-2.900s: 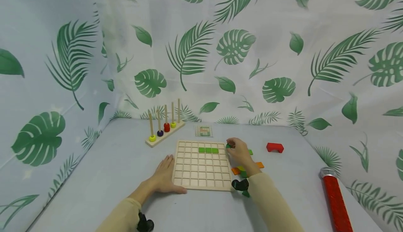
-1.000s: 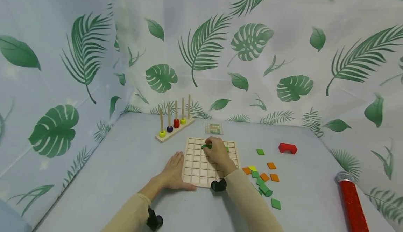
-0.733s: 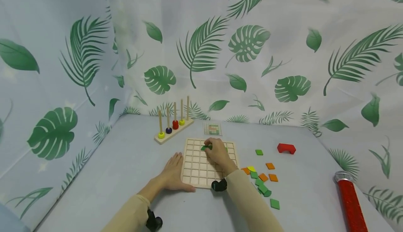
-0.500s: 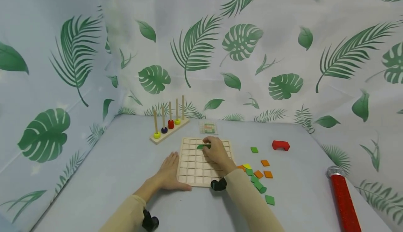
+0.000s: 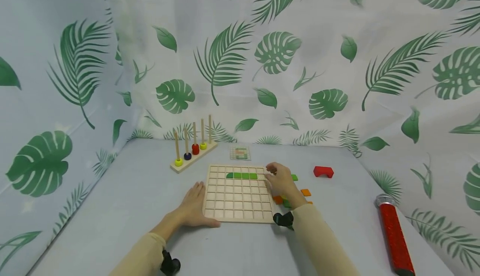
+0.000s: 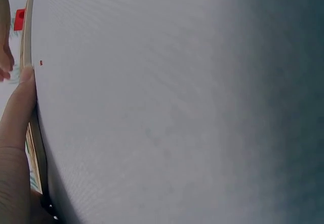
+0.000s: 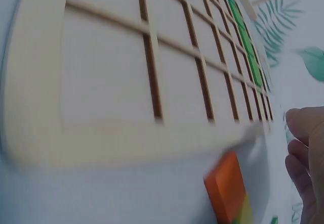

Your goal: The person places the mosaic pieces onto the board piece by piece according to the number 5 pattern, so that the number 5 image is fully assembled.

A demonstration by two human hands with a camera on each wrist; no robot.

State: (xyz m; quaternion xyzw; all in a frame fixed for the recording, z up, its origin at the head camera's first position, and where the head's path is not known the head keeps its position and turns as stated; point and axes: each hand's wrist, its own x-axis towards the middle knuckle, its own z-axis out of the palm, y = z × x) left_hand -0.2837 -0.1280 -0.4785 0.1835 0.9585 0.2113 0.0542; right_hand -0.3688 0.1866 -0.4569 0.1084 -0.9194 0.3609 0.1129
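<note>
A wooden grid board (image 5: 240, 215) lies on the table. In one of its upper rows a dark green tile with a rounded end (image 5: 229, 175) sits to the left of a strip of light green tiles (image 5: 245, 176). My left hand (image 5: 193, 207) rests at the board's lower left corner, fingers straight along the side and thumb along the front edge. Beside the board's right edge hovers my right hand (image 5: 281, 181), fingers loosely bent, nothing seen between them; the right wrist view shows its thumb and fingers (image 7: 306, 125) apart from the board.
Orange tiles (image 5: 306, 192), with green and yellow ones, lie right of the board, partly hidden by the right arm. Behind stand a peg stacker with rings (image 5: 195, 155) and a pattern card (image 5: 240, 153). A red arch block (image 5: 323, 171) and red tube (image 5: 395, 234) are farther right.
My right hand has set the dark green tile at the left end of the light green strip, let it go and moved right, off the board. The left hand stays in place.
</note>
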